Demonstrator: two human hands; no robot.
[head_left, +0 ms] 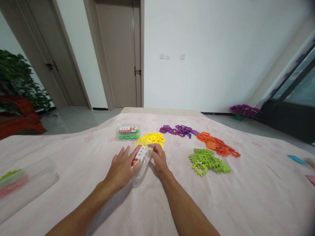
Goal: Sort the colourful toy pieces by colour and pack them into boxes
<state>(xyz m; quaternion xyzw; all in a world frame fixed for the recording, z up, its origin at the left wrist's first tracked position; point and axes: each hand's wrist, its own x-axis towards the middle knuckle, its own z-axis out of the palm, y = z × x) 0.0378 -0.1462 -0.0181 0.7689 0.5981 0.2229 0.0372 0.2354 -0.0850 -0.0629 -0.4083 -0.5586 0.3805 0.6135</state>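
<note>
A clear plastic box (141, 173) with a red and white label (139, 154) is tilted between my two hands, just in front of the yellow pieces (155, 138). My left hand (123, 168) lies across its left side, fingers stretched and thumb over the lid, holding it. At the far right corner, the bent fingers of my right hand (158, 159) grip the rim; the fingertips are partly hidden. Some yellow shows at the box's far end, but I cannot tell whether it is inside. Behind on the left sits another labelled clear box (118, 132) with green pieces (128, 137) in it.
Purple pieces (178, 130), orange pieces (218, 144) and light green pieces (208, 161) lie in piles on the pink cloth (177, 196). A large clear container (46, 173) with green and pink contents stands at left. A blue piece (297, 159) is at the right edge.
</note>
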